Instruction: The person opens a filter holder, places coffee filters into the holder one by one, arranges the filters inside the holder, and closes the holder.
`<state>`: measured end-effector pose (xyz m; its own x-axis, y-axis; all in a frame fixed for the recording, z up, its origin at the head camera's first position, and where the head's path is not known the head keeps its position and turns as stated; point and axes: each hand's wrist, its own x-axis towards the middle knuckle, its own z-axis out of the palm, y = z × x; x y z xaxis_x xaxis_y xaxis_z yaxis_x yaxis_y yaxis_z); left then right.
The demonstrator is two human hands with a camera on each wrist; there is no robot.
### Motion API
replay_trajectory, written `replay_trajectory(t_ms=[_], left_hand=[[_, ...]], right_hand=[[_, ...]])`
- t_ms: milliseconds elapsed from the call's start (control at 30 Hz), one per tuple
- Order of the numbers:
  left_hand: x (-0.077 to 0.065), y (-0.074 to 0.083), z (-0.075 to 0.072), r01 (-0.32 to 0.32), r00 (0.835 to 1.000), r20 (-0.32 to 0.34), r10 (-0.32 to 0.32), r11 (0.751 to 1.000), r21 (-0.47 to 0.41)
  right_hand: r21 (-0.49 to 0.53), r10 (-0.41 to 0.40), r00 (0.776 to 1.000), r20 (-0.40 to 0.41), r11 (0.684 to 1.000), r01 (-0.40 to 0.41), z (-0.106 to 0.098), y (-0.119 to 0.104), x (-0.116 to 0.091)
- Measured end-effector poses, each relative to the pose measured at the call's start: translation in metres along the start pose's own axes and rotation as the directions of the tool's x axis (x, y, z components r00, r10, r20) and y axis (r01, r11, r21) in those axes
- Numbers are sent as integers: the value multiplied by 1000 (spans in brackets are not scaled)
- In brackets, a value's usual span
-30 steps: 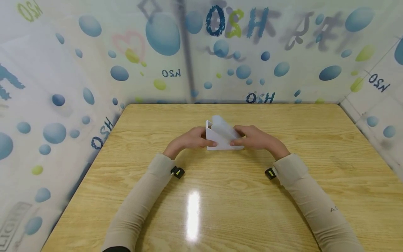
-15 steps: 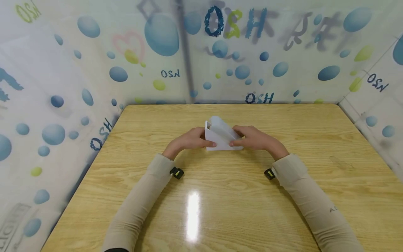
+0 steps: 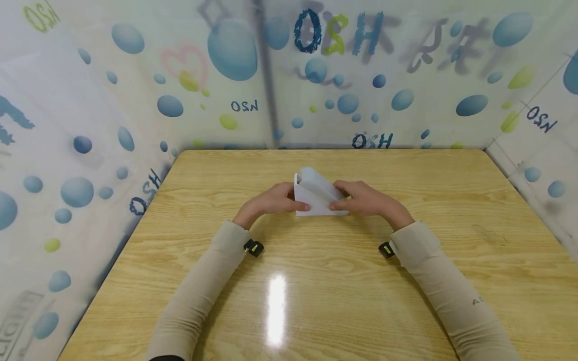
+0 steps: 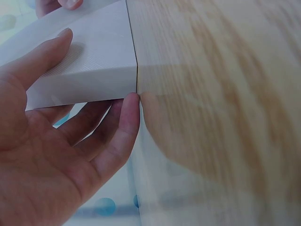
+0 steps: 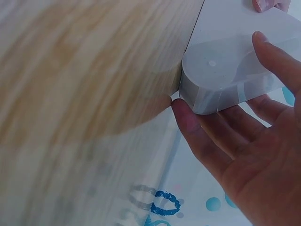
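Observation:
A white slant-topped case (image 3: 311, 203) stands on the wooden table, with a translucent, round-ended piece (image 3: 316, 181) tilted inside it and sticking out at the upper left. My left hand (image 3: 275, 198) grips the case's left end, thumb on the near face. In the left wrist view, the left fingers (image 4: 129, 120) reach behind the case's end wall. My right hand (image 3: 366, 197) holds the right end between thumb and fingers. The right wrist view shows the piece's rounded end (image 5: 207, 77) beside the right fingertips, with the thumb over the near face. What the piece contains cannot be made out.
The wood-grain table (image 3: 325, 281) extends around both forearms and reflects a bright light strip in front. Behind it rises a pale wall (image 3: 289, 75) printed with blue drops and lettering. Small black devices (image 3: 254, 247) are worn at both wrists.
The translucent piece's raised end has sunk very slightly into the white case. Both hands keep their hold in nearly the same place.

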<state>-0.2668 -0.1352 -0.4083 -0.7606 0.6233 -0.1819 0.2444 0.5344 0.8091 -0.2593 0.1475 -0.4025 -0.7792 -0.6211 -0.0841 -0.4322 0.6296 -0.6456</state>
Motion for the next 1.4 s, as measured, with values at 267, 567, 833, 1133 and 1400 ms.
replay_trajectory(t_ms=[267,567,833,1133,1400], left_hand=[[-1,2,0,8,1000,-6,-8,1000,5],[0,2,1,-9,1000,-3,9,1000,2],[1,0,0,-25,1000,0,25,1000,4],[1,0,0,-27,1000,0,27,1000,13],[1,1,0,-23,1000,-3,23,1000,12]], right_hand=[[-8,-6,1000,2,1000,6,0,0,1],[-27,-17,1000,7,999,18,0,-3,-1],[-42,-21,1000,12,999,22,1,-3,-1],[-46,-16,1000,12,999,17,0,-4,-1],[-46,-11,999,36,999,12,0,-3,-1]])
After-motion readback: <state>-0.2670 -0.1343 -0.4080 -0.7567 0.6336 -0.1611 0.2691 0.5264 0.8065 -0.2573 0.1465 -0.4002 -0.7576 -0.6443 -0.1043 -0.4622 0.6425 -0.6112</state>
